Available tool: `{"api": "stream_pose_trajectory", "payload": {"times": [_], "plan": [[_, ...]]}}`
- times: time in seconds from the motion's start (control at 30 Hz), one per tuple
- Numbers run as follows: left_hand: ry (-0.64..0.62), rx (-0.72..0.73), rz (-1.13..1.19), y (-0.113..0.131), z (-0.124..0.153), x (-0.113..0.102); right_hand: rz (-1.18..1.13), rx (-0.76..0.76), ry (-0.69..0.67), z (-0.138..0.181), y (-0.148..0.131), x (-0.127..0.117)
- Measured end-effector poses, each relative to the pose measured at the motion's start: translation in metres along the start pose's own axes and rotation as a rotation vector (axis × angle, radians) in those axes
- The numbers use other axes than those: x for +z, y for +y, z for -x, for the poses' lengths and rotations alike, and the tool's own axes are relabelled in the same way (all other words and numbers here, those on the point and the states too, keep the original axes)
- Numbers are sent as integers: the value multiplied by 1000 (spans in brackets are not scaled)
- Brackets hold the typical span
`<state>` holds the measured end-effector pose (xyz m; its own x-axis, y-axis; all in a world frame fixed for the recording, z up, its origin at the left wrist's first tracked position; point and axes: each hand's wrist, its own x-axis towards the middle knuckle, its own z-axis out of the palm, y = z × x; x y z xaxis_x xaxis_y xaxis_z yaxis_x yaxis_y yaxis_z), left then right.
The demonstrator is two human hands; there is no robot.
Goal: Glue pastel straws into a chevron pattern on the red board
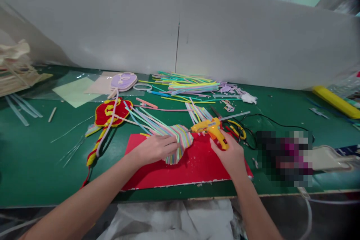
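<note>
My right hand (231,153) is wrapped round the handle of a yellow hot glue gun (211,127). The gun's nozzle points left, close to the edge of a pastel-striped piece made of pipe cleaners (184,137). From the gun's back end a translucent glue stick (236,115) sticks out. My left hand (157,148) holds the striped piece, its fingers curled over the left side and partly hiding it. Long loose ends of pipe cleaners (140,116) fan out to the upper left. Beneath both hands lies a red board (197,170).
On the green table (36,157), a red and yellow pipe-cleaner ornament (120,114) lies left, below a lilac round ornament (123,81). A pile of pipe cleaners (191,85) lies behind. Scissors (216,112) and a black cord (274,119) are right, before a grey partition (239,37).
</note>
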<state>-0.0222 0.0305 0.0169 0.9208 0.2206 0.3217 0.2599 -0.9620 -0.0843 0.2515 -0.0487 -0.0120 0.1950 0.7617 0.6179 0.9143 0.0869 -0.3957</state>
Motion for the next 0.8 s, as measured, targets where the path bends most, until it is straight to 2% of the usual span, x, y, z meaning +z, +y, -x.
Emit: {"api": "stream_pose_trajectory", "payload": {"times": [0.17, 0.53, 0.8], "plan": [[98, -128, 194, -2, 2, 3, 21, -129, -70, 15, -3, -7], [133, -262, 495, -8, 3, 8, 6, -144, -73, 18, -16, -12], [112, -283, 558, -10, 2, 11, -1, -91, -106, 22, -15, -10]]}}
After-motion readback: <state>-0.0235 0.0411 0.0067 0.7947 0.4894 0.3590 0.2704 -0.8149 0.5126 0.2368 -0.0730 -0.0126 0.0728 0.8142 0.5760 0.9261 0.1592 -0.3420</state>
